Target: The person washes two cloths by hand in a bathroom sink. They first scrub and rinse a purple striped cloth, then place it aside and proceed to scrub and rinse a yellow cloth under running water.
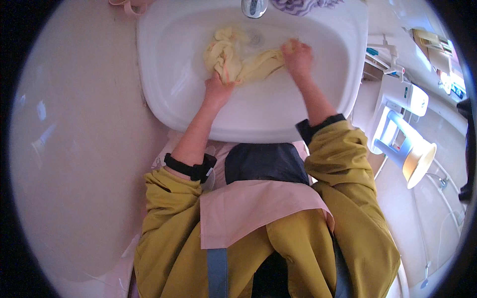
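Note:
A wet-looking pale yellow cloth (222,58) with faint pinkish marks lies bunched in a white washbasin (184,107). My left hand (218,91) is closed on the bunched part at its near side. From there a length of the cloth stretches to the right, and its other end is gripped in my right hand (297,57), which is closed and slightly blurred. The drain (256,39) shows just beyond the cloth. Above it, at the back rim, is a chrome tap (254,7).
A purple-and-white striped cloth (305,5) lies on the basin's back right rim. Something pink with a strap (130,7) sits at the back left. To the right are white pipes (390,49) and a blue-and-cream plastic object (407,149). A bare wall (79,124) stands at the left.

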Action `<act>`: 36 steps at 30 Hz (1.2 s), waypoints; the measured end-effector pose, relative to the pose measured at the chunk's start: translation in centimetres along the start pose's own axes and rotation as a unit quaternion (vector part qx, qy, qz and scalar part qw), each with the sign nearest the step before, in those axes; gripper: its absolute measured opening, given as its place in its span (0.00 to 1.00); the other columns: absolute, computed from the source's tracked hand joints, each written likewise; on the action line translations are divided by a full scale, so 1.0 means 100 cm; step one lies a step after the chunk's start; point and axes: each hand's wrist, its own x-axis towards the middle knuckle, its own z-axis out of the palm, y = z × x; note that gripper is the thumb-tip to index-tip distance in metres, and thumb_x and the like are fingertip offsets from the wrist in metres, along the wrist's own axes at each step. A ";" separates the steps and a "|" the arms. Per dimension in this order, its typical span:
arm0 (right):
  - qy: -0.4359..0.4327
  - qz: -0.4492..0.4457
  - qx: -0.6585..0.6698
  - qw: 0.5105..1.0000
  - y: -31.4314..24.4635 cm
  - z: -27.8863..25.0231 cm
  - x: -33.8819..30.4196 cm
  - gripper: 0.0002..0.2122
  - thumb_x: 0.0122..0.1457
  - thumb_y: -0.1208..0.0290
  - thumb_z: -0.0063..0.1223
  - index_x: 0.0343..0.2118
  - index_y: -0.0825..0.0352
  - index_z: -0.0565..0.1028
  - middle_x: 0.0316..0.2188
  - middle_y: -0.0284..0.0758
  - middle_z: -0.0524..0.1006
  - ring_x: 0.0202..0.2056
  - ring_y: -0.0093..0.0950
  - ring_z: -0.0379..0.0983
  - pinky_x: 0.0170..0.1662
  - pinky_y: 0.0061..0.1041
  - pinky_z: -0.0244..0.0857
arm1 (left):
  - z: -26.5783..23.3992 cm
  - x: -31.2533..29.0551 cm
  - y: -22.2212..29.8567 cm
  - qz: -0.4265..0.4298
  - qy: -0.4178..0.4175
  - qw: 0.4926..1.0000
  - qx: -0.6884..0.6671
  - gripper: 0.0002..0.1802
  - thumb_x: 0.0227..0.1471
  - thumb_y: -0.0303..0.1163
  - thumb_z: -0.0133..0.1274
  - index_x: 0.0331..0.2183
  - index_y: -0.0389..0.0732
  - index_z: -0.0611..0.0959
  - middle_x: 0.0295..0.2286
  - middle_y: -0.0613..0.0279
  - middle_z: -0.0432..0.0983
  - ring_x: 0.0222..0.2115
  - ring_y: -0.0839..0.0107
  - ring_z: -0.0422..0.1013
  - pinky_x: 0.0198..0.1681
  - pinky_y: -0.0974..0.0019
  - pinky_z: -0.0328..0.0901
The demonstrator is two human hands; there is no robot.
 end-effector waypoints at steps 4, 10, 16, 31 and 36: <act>-0.190 -0.082 -0.084 0.975 -0.049 0.000 -0.023 0.19 0.49 0.58 0.49 0.40 0.65 0.72 0.40 0.41 0.70 0.48 0.38 0.60 0.48 0.39 0.58 | 0.017 0.010 -0.016 -0.087 0.050 0.944 -0.314 0.34 0.47 0.40 0.51 0.51 0.37 0.58 0.47 0.47 0.60 0.47 0.56 0.60 0.46 0.58 0.60; -0.135 0.021 0.005 0.991 -0.041 0.026 -0.020 0.19 0.44 0.58 0.52 0.38 0.65 0.72 0.33 0.47 0.71 0.41 0.43 0.67 0.40 0.40 0.63 | 0.000 -0.008 0.043 -0.213 -0.025 0.824 -0.525 0.34 0.48 0.47 0.50 0.51 0.41 0.57 0.46 0.54 0.62 0.43 0.57 0.64 0.42 0.60 0.63; -0.069 -0.082 0.256 0.961 -0.136 -0.018 -0.084 0.14 0.42 0.61 0.52 0.22 0.70 0.73 0.23 0.51 0.68 0.33 0.46 0.65 0.39 0.40 0.60 | -0.003 0.018 0.029 -0.064 -0.160 0.720 -0.673 0.23 0.53 0.47 0.43 0.47 0.46 0.65 0.37 0.60 0.69 0.37 0.67 0.69 0.40 0.62 0.66; 0.047 -0.160 0.140 0.976 -0.069 0.002 -0.027 0.06 0.50 0.70 0.45 0.24 0.68 0.70 0.24 0.44 0.69 0.31 0.43 0.63 0.35 0.37 0.58 | -0.002 0.005 0.062 -0.095 -0.043 0.677 -0.728 0.17 0.49 0.36 0.49 0.41 0.42 0.70 0.36 0.64 0.69 0.39 0.70 0.65 0.42 0.63 0.62; 0.124 -0.068 -0.053 0.988 0.015 -0.009 0.014 0.12 0.47 0.65 0.50 0.32 0.66 0.72 0.31 0.45 0.70 0.38 0.43 0.63 0.42 0.42 0.56 | -0.029 0.003 0.030 0.008 0.010 0.832 -0.555 0.20 0.45 0.32 0.49 0.43 0.38 0.70 0.41 0.58 0.67 0.44 0.68 0.63 0.49 0.66 0.54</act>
